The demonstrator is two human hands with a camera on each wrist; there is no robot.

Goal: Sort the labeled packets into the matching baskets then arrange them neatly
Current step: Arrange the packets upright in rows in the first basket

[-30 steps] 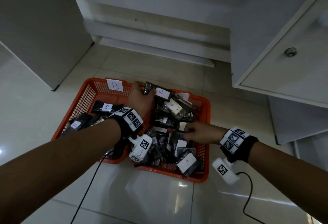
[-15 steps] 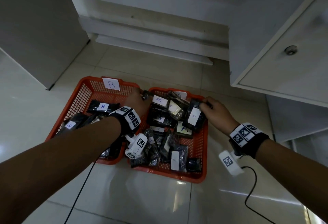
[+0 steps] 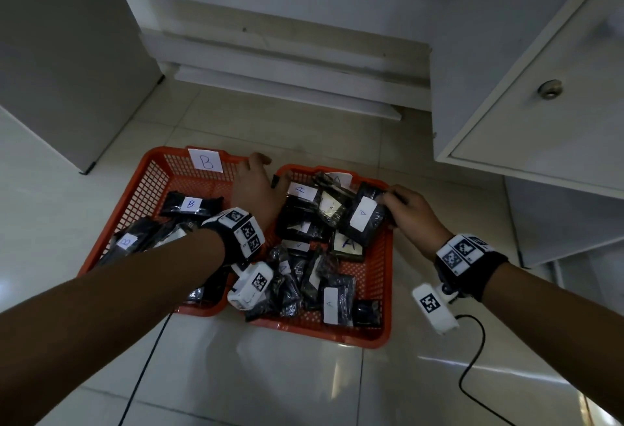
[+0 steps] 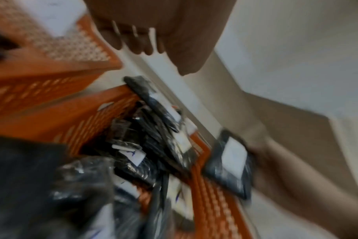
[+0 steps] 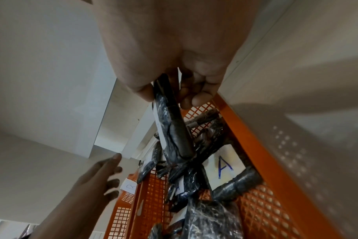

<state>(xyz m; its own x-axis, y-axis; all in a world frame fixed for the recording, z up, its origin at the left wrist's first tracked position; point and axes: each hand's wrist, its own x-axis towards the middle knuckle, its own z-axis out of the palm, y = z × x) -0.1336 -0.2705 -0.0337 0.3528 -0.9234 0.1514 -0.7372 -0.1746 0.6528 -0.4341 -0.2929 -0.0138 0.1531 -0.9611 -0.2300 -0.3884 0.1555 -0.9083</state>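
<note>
Two orange baskets stand side by side on the floor. The left basket [image 3: 152, 189] carries a paper tag "B" [image 3: 206, 162] and holds a few black packets labelled B [image 3: 190, 204]. The right basket [image 3: 385, 277] is piled with black packets labelled A. My left hand [image 3: 255, 178] hovers over the gap between the far rims, fingers straight and holding nothing [image 4: 145, 45]. At the right basket's far right corner, my right hand [image 3: 403, 204] pinches a black packet with an "A" label [image 3: 363, 219], held edge-up between thumb and fingers [image 5: 172, 122].
A white cabinet with a round knob [image 3: 550, 88] overhangs on the right. A white step [image 3: 287, 78] runs behind the baskets and a grey panel [image 3: 67, 71] stands at the left. Cables [image 3: 472, 358] trail over the glossy tiled floor in front.
My right hand moved from the middle of the right basket to its far right corner, carrying an "A" packet. My left hand let go of a packet and shifted slightly left, fingers straightened.
</note>
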